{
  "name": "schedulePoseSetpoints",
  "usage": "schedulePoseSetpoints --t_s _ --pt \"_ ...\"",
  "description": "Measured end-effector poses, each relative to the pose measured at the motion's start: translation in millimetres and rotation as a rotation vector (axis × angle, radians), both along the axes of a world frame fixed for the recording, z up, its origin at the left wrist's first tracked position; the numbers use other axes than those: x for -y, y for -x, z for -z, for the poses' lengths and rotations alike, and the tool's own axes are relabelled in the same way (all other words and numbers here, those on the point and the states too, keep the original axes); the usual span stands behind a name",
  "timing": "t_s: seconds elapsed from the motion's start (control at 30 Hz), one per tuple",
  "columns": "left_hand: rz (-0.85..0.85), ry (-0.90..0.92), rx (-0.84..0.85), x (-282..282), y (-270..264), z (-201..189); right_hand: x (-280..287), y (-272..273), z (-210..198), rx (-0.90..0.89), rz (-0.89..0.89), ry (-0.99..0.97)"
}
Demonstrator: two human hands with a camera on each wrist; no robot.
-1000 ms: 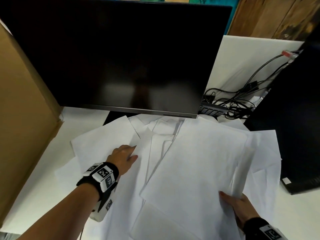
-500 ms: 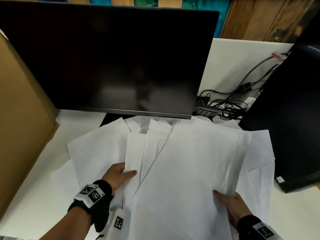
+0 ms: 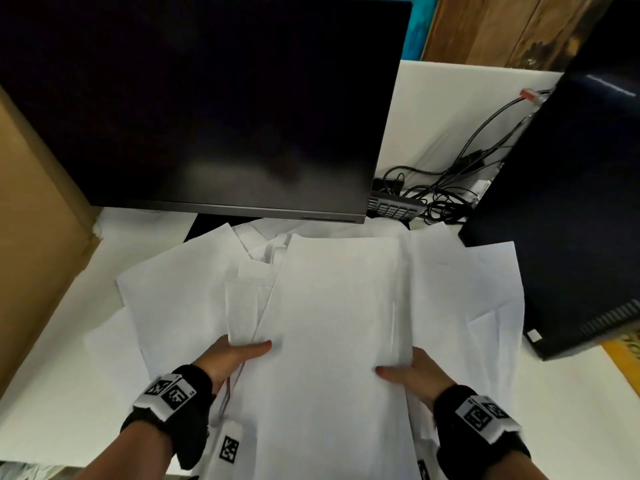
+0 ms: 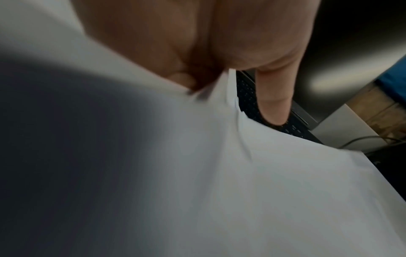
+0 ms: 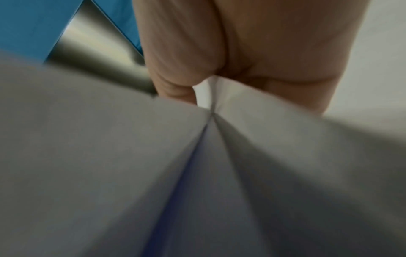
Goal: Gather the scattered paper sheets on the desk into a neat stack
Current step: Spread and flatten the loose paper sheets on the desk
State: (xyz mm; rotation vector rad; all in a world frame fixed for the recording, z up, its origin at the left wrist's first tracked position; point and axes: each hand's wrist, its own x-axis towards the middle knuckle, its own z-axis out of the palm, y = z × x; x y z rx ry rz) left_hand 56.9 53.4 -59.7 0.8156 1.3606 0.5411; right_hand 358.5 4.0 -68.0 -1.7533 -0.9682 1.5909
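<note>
A loose bundle of white paper sheets lies in front of me, its top sheet facing up. My left hand grips the bundle's left edge, thumb on top and fingers hidden under the paper. My right hand grips the right edge the same way, with the sheets pinched and creased between thumb and fingers. More sheets lie spread flat on the white desk to the left, and others fan out to the right.
A dark monitor stands right behind the papers. A cardboard panel leans at the left. A black computer case sits at the right, with tangled cables and a hub behind it.
My left hand slid back toward me and took hold of the bundle's left edge. The right hand shifted inward, and the held sheets now sit squarer between both hands.
</note>
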Motion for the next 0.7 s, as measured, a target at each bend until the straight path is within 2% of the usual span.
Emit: schedulePoseSetpoints --t_s 0.13,0.2,0.23,0.27,0.33,0.37,0.4,0.5,0.7 --pt "-0.062 -0.027 -0.153 4.9 -9.6 6.6 -2.0 10.7 -6.4 0.077 -0.086 -0.035" --pt "-0.069 -0.058 -0.236 5.2 -6.3 13.0 -0.1 5.6 -8.2 0.144 -0.040 -0.089" --pt "-0.071 -0.066 -0.257 5.1 -4.1 15.3 0.6 -1.6 -9.3 0.205 0.038 -0.133" --pt "-0.094 -0.072 -0.271 6.6 -0.4 15.8 0.8 -10.9 -9.7 0.298 0.135 -0.174" --pt "-0.149 -0.074 -0.252 10.2 4.8 15.1 -0.3 -37.9 -9.4 0.607 0.308 -0.184" --pt "-0.180 -0.068 -0.234 12.2 7.9 14.9 -0.4 -51.7 -8.6 0.745 0.353 -0.134" --pt "-0.199 -0.061 -0.221 14.0 9.2 14.3 0.5 -62.7 -9.4 0.809 0.374 -0.062" --pt "-0.210 -0.052 -0.198 17.3 6.1 12.0 2.4 -71.3 -12.5 0.691 0.342 0.051" --pt "-0.139 -0.013 -0.132 20.6 -7.2 5.4 9.1 -29.7 6.9 0.542 0.166 0.015"
